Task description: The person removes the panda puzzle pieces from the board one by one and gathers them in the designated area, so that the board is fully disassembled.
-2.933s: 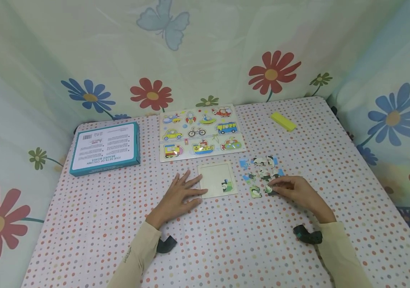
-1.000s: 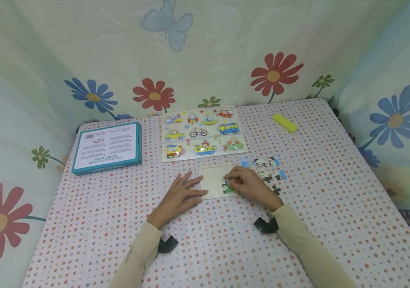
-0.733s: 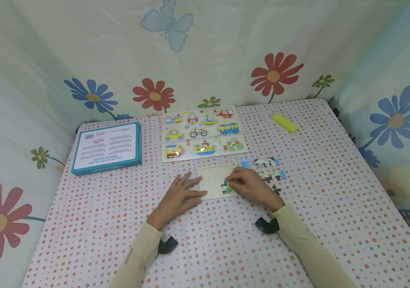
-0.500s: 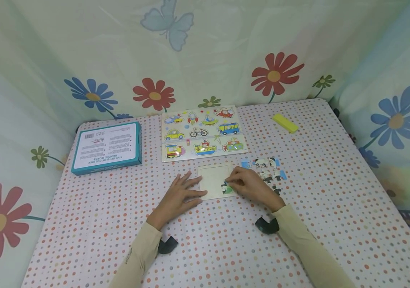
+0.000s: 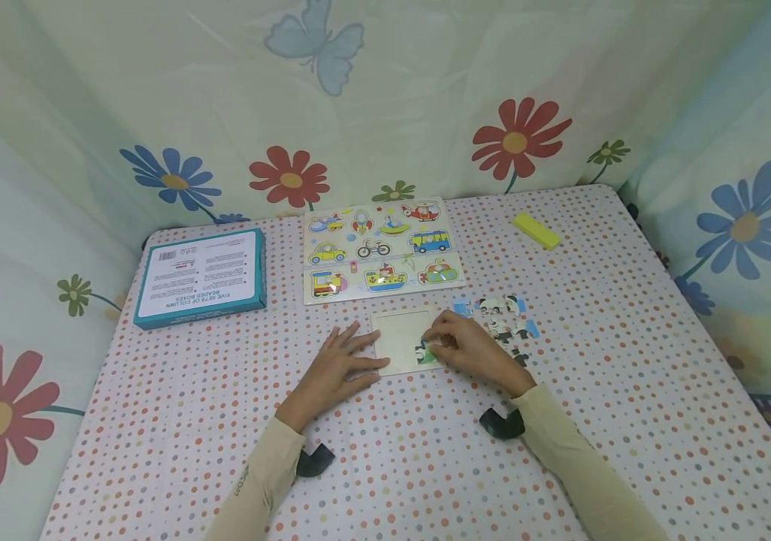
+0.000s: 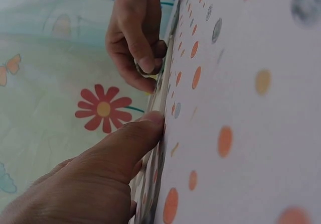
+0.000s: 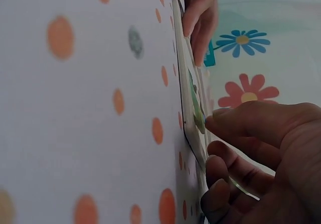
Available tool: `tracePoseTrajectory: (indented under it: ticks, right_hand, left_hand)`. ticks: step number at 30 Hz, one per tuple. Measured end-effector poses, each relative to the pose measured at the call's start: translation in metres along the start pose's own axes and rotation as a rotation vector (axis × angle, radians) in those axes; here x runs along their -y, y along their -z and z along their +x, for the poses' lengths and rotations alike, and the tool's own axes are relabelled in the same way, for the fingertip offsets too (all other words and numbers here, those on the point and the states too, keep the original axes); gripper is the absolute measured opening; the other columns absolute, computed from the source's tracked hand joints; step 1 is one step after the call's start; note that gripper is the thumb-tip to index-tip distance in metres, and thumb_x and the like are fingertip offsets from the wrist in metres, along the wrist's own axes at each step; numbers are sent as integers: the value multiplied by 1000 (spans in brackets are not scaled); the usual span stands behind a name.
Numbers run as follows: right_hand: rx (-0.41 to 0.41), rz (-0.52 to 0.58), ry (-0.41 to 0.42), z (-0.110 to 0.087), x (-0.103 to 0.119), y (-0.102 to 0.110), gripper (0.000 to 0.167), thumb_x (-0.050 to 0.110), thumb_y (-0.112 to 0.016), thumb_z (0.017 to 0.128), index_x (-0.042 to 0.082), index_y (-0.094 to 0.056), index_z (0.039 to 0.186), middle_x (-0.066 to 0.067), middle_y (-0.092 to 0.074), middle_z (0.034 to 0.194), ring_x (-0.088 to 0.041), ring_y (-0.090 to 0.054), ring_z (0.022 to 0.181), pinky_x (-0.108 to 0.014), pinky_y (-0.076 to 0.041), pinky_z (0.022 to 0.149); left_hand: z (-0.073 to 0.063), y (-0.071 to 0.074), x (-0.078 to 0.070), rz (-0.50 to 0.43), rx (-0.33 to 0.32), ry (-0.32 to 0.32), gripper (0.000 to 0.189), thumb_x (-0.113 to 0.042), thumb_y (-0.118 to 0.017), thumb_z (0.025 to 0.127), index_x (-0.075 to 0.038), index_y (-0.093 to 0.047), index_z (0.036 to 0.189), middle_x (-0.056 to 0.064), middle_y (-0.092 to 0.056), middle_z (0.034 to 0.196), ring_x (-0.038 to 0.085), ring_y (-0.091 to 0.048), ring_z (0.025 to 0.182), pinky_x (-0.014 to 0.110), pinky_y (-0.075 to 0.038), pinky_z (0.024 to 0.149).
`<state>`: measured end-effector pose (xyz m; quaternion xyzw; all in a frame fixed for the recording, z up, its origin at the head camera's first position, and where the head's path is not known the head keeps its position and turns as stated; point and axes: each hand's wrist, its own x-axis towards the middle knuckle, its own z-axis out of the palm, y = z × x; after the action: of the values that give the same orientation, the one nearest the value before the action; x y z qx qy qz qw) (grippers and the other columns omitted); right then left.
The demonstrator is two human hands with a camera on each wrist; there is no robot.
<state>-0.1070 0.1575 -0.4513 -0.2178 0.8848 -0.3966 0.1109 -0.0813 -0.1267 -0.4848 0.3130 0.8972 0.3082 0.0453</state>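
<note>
A shallow square puzzle tray (image 5: 395, 334) with a pale bare base lies on the table. My left hand (image 5: 334, 372) rests at its left edge, fingers spread and fairly straight, fingertips on the rim. Over the right side of the tray, my right hand (image 5: 472, 349) pinches a small green puzzle piece (image 7: 197, 117) between thumb and fingers. Green and black-and-white panda artwork (image 5: 421, 353) shows in the tray's front right corner, partly covered by those fingers. Loose panda puzzle pieces (image 5: 502, 306) lie right of the tray, some hidden behind the right hand.
Behind the tray lies a vehicle puzzle board (image 5: 385, 252). A teal-edged box (image 5: 199, 278) sits at the back left, a yellow block (image 5: 536, 231) at the back right. The dotted tablecloth (image 5: 399, 466) covers the table, with flowered curtains around it.
My right hand has moved left from the loose pieces to the tray with a piece, and over the last second has shifted only slightly there. My left hand has stayed at the rim.
</note>
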Motion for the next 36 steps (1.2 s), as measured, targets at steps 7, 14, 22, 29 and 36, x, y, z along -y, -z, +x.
tracePoseTrajectory:
  ticks: [7,14,22,29,36]
  right_hand:
    - [24,3,-14,0,3,2,16,11,-67,89,10,-71,105,4,-61,89,-12,-51,74,-26,-46,63]
    - [59,40,-18,-1,4,4,20,12,-68,88,12,-69,108,2,-67,93,-11,-58,80,-28,-49,68]
    - [115,94,-3,-1,2,0,30,9,-69,87,13,-63,116,-1,-66,93,-13,-55,75,-26,-48,64]
    - [110,91,4,-1,3,-2,32,8,-70,87,14,-62,117,1,-65,90,-12,-52,67,-25,-46,60]
    - [92,79,-11,-1,5,-2,32,8,-71,86,14,-63,116,2,-64,88,-12,-53,69,-25,-47,61]
  left_hand:
    - [0,-1,2,-2,-6,-5,30,-42,-62,92,-33,-68,120,-5,-41,150,25,-15,147,50,-3,119]
    - [-1,-2,2,0,-7,-8,30,-42,-62,92,-32,-68,120,-5,-41,150,25,-15,147,50,-3,119]
    - [0,-1,1,2,-13,-15,30,-42,-62,92,-32,-68,120,-4,-42,150,26,-15,147,52,-5,119]
    - [0,-1,1,-3,-12,-3,29,-41,-62,92,-32,-69,119,-5,-42,149,25,-16,147,49,-4,119]
    - [0,-1,1,-2,-13,-4,29,-41,-62,92,-32,-69,119,-5,-42,149,26,-16,147,50,-4,119]
